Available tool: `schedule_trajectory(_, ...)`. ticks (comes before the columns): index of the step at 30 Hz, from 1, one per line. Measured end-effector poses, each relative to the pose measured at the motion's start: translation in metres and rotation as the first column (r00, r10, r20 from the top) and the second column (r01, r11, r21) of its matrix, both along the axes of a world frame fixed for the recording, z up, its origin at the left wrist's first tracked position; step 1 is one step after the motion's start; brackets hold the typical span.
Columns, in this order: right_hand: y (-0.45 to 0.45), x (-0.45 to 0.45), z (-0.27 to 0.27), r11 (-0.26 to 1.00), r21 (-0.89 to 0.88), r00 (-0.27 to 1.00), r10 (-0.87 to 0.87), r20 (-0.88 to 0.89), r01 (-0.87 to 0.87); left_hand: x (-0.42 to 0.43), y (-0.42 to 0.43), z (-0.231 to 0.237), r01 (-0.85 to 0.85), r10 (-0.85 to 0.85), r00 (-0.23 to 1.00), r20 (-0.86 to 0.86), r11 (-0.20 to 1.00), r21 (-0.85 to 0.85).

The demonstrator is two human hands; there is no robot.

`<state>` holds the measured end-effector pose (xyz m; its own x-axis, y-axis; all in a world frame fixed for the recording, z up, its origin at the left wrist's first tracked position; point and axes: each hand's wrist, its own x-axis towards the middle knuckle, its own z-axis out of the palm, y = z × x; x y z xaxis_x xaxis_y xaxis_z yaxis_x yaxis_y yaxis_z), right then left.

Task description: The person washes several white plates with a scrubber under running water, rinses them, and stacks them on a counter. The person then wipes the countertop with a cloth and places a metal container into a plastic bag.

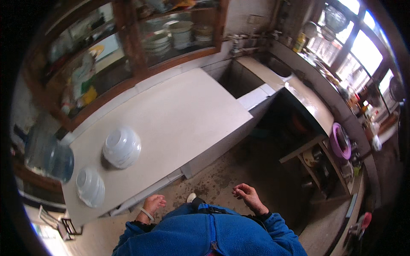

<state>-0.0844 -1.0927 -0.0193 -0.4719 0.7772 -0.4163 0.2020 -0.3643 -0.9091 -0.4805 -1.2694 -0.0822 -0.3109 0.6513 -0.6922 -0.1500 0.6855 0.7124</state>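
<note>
My left hand (154, 204), with a pale bangle (146, 213) at the wrist, hangs in the air beside the front edge of a light countertop (179, 115). It holds nothing, its fingers loosely bent. Over the floor to the right is my right hand (250, 196), empty too, with its fingers half curled. On the counter's left part, a stack of white bowls (121, 147) rests upside down. A second inverted stack of whitish bowls (90, 187) sits nearer the left end. Both stacks are apart from my hands.
A large blue water bottle (49, 156) stands past the counter's left end. Glass-fronted wooden cabinets (128, 41) line the wall behind. To the right are an open tiled basin (238, 78), a sink (275, 64), a purple basin (340, 140) and a shelf unit (333, 172).
</note>
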Motion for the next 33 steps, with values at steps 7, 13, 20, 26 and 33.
schedule_trajectory(7, 0.006, 0.014, 0.003, 0.982, -0.058, 0.983, -0.179, 0.041, 0.181, -0.003, 0.093, -0.010, 0.266, -0.269, 0.961, 0.061, 0.962, 0.060)
schedule_trajectory(13, 0.007, 0.020, -0.002, 0.965, -0.102, 0.969, -0.237, 0.071, 0.243, 0.003, 0.154, -0.002, 0.691, -0.698, 0.713, 0.064, 0.716, 0.102)
schedule_trajectory(20, 0.020, 0.077, -0.011, 0.924, -0.091, 0.929, -0.368, 0.043, 0.370, 0.064, 0.244, 0.015, 0.764, -0.771, 0.593, 0.232, 0.630, 0.143)
schedule_trajectory(26, 0.053, 0.168, -0.017, 0.900, -0.050, 0.901, -0.430, 0.056, 0.433, 0.156, 0.312, 0.006, 0.776, -0.774, 0.601, 0.200, 0.625, 0.085)
schedule_trajectory(33, 0.105, 0.284, -0.005, 0.901, 0.024, 0.899, -0.434, 0.057, 0.433, 0.264, 0.374, 0.009, 0.707, -0.726, 0.656, 0.206, 0.687, 0.170)
